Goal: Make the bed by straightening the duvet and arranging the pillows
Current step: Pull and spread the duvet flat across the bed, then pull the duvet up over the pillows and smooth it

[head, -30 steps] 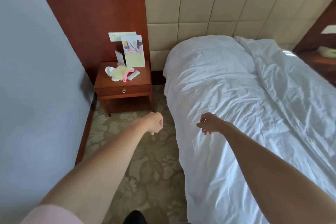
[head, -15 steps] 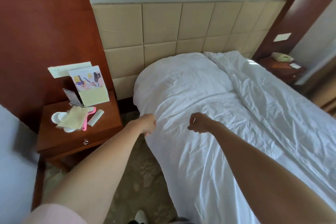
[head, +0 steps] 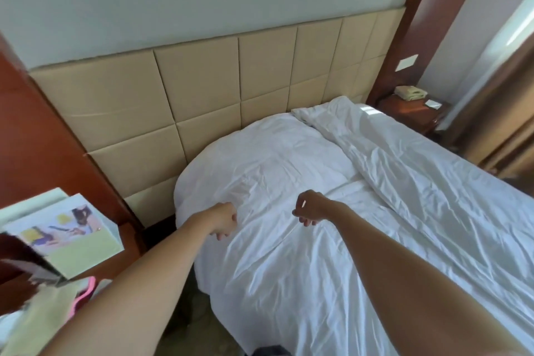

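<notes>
— What do you have on the feed?
— I see a white duvet (head: 332,240) wrinkled across the bed (head: 202,274), a bulge at the headboard (head: 202,89).
— The hands?
— My left hand (head: 222,218) and right hand (head: 310,209) hang just above it, fingers loosely curled, holding nothing.

Left hand (head: 224,218) and right hand (head: 310,209) above wrinkled white duvet (head: 332,254), fingers (head: 303,221) loosely curled, near beige headboard (head: 202,89).
</notes>
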The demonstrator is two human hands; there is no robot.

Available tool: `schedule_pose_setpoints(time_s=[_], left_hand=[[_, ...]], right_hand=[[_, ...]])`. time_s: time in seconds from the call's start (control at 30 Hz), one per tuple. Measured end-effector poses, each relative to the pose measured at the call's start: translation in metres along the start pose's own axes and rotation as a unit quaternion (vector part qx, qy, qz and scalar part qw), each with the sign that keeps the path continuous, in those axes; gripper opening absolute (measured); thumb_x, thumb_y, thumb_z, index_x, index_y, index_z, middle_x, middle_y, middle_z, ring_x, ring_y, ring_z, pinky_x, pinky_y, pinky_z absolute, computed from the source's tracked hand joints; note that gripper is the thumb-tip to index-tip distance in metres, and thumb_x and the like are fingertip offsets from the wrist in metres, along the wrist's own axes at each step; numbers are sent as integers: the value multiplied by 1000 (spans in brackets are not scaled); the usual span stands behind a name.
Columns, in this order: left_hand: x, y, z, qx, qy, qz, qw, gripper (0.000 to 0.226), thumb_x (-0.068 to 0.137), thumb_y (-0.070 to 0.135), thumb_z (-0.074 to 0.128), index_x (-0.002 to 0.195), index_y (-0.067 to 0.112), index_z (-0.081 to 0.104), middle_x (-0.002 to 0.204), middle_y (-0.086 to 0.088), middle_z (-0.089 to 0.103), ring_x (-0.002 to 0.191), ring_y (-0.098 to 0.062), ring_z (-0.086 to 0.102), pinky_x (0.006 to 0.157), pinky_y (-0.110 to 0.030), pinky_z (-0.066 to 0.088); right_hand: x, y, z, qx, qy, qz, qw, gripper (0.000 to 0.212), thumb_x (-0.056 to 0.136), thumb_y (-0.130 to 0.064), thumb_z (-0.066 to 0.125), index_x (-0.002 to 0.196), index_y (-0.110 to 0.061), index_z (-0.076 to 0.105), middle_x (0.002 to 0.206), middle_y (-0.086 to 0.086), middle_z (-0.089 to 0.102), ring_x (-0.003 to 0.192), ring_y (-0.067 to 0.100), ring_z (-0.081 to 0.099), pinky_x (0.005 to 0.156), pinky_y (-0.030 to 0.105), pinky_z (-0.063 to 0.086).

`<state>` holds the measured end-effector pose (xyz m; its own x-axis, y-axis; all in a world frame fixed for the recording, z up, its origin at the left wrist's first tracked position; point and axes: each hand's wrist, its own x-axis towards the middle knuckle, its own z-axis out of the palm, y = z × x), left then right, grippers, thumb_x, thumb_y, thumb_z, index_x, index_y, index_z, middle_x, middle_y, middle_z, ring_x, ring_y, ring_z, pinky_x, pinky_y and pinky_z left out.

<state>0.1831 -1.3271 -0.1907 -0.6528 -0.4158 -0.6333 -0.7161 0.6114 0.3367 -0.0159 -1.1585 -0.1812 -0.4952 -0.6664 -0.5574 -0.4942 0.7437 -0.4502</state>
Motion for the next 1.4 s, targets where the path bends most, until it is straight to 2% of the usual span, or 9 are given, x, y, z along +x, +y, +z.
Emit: schedule_pose_setpoints(time_s=[0.27, 0.47, 0.57, 0.67, 0.77, 0.9, 1.1, 1.3, 1.4], left_hand=[[87, -24, -67, -36, 21, 6, 999, 21, 98, 18, 44, 104, 6, 61, 97, -14, 70, 81, -23, 70, 85, -40, 59], [154, -67, -88, -68, 32, -1, 997, 21, 96, 16, 45, 96, 4, 62, 90, -17, 70, 79, -27, 72, 83, -45, 59], [191, -90, -107, -75, 28, -6, 997, 20, 94, 14, 45, 92, 2, 61, 92, -18, 69, 80, -30, 70, 83, -46, 59], [232, -115, -128, -71, 27, -8, 997, 19, 94, 14, 44, 84, 5, 57, 85, -12, 65, 78, -28, 65, 75, -40, 56], [273, -144, -149, -83, 28, -12, 996, 21, 93, 17, 44, 71, 18, 44, 76, -1, 51, 73, -21, 52, 67, -34, 43], [327, -187, -167, -101, 24, -40, 994, 10, 94, 25, 48, 94, 17, 52, 101, -3, 62, 91, -21, 58, 83, -39, 50], [409, -229, -176, -72, -10, -61, 995, 57, 93, 27, 55, 142, 9, 34, 144, -14, 45, 128, -32, 47, 100, -38, 43], [471, -240, -163, 2, -5, -28, 1000, 102, 83, 45, 70, 155, 11, 6, 160, -9, 17, 147, -28, 22, 115, -45, 29], [485, -242, -154, -17, -6, -80, 997, 112, 74, 55, 76, 153, 10, 11, 155, -11, 32, 142, -32, 33, 111, -49, 32]], right_hand=[[112, -44, -46, 11, -9, -25, 1000, 11, 95, -20, 59, 91, -10, 59, 75, 6, 71, 62, 13, 68, 61, 26, 58], [200, -71, -43, -11, -20, -25, 999, 12, 94, -22, 60, 84, -14, 59, 75, 6, 72, 63, 14, 68, 56, 25, 57], [246, -89, -37, -33, -22, -24, 999, 12, 92, -26, 60, 81, -21, 58, 85, 5, 70, 68, 20, 68, 64, 30, 58], [294, -111, -31, -63, -33, -18, 997, 8, 92, -28, 60, 99, -24, 61, 108, 7, 66, 96, 23, 65, 84, 32, 51], [346, -134, -23, -87, -64, 3, 994, 42, 93, -32, 60, 133, -21, 52, 131, 9, 57, 122, 26, 54, 99, 33, 43], [409, -156, -9, -69, -69, 35, 995, 70, 92, -45, 59, 152, -26, 28, 152, 12, 38, 139, 32, 37, 113, 45, 33], [470, -146, 25, -73, -110, 96, 987, 80, 92, -61, 51, 156, -35, 12, 160, 23, 9, 147, 43, 14, 118, 49, 13], [502, -134, 52, -56, -112, 119, 985, 85, 88, -71, 47, 157, -35, 10, 159, 27, -14, 146, 49, -13, 118, 55, -2], [511, -122, 60, 4, -104, 129, 986, 83, 85, -72, 49, 155, -40, 17, 161, 19, -16, 146, 47, -15, 118, 58, 1]])
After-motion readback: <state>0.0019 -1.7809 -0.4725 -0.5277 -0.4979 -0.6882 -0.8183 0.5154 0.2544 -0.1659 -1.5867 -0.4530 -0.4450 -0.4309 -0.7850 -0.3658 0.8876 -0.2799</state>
